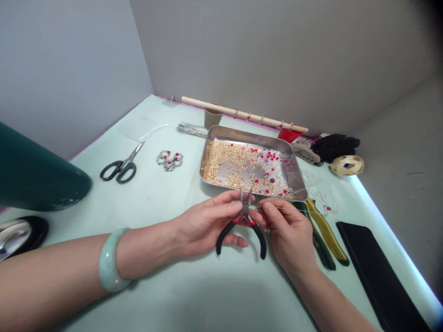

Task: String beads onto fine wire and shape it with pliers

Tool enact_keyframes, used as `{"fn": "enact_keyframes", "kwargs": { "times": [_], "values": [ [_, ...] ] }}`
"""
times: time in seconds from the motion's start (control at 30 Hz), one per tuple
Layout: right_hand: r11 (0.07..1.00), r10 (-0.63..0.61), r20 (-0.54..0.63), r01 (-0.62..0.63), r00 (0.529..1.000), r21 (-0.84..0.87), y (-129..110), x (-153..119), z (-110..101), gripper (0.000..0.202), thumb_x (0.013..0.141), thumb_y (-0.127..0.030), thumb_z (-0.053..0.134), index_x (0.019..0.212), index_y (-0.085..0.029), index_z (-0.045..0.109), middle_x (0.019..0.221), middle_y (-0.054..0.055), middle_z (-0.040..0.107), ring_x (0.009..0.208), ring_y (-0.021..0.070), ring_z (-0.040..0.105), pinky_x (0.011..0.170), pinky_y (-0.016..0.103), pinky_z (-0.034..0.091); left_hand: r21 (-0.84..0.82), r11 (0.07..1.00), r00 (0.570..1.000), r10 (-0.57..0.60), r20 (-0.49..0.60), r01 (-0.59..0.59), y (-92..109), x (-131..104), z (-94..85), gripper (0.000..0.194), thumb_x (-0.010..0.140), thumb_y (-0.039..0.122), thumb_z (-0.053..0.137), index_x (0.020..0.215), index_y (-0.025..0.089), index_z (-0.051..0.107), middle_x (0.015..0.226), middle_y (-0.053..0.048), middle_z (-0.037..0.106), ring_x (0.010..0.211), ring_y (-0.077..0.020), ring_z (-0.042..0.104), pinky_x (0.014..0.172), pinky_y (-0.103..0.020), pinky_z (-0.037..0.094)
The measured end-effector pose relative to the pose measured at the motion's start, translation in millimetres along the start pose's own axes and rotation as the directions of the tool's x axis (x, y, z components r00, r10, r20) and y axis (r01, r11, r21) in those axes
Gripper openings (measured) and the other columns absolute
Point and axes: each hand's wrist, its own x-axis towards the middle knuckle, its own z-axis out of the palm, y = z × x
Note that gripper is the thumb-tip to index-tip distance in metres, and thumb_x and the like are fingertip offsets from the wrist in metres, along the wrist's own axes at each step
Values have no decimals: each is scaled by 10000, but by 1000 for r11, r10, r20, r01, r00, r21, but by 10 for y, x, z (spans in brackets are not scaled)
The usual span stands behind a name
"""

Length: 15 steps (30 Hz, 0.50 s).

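My left hand (214,216) is closed around the jaws end of small needle-nose pliers (245,209). Black handles with red collars hang spread apart below, and the jaw tips point up, slightly parted. Close beside it, my right hand (292,226) pinches a thin wire (313,211) between thumb and forefinger, and the wire trails off to the right. A tiny silvery piece sits at the pinch, too small to make out. Just beyond both hands lies a metal tray (249,136) of gold, clear, red and purple beads.
Scissors (124,166) and a red-beaded chain (169,160) lie left of the tray. A dark green cylinder (41,170) stands far left. On the right are yellow-green pliers (327,233) and a black slab (377,272). Behind are a wooden rod (221,108) and cut wires (191,130).
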Motion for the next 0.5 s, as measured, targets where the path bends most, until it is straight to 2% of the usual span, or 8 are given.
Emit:
{"fn": "enact_keyframes", "kwargs": {
  "times": [0.17,0.23,0.3,0.33,0.4,0.43,0.5],
  "values": [
    [1000,2,-7,-2,1000,-15,-1,0,2,97,832,-295,656,819,-202,682,601,-22,580,527,103,481,508,243,389,46,988,989,-147,14,146,28,14,-11,215,816,121,587,1026,94,623,1039,-150,630,810,-131,586,555,-194,412],
    [1000,-4,-18,3,1000,-11,2,1,5,82,829,-284,661,813,-208,684,586,-26,573,529,102,483,510,238,388,130,983,992,-126,-10,126,91,5,16,266,761,58,606,1023,92,637,1009,-141,652,754,-111,585,508,-173,376],
    [1000,-9,-13,9,1000,-1,6,3,5,68,830,-275,661,803,-215,679,576,-31,565,540,104,489,519,238,387,273,962,999,-26,22,20,157,-23,65,273,786,62,574,1044,120,639,1013,-123,669,782,-120,606,532,-180,396],
    [1000,-10,-6,10,1000,5,8,5,4,67,832,-274,660,800,-218,677,574,-32,562,548,106,493,527,239,388,376,925,998,27,58,-47,184,-42,93,270,813,74,551,1060,143,637,1047,-111,671,832,-130,618,565,-188,415],
    [1000,-15,4,15,1000,9,12,7,-1,70,834,-280,657,801,-221,677,576,-33,562,562,110,498,535,240,391,589,790,983,100,154,-172,217,-79,144,289,853,83,504,1101,173,622,1105,-84,664,979,-152,614,693,-224,463],
    [1000,-17,5,17,1000,5,13,8,-4,71,834,-284,658,806,-222,679,580,-32,564,565,110,499,540,240,393,683,694,974,140,181,-226,219,-93,161,288,868,87,485,1110,169,619,1112,-79,662,1023,-154,602,793,-255,466],
    [1000,-19,8,19,1000,-5,11,8,-9,79,831,-293,660,812,-219,683,584,-33,564,561,105,492,544,237,394,819,488,953,182,244,-303,199,-106,169,286,878,99,476,1118,162,617,1106,-76,662,1047,-157,588,898,-294,441]
  ]
}}
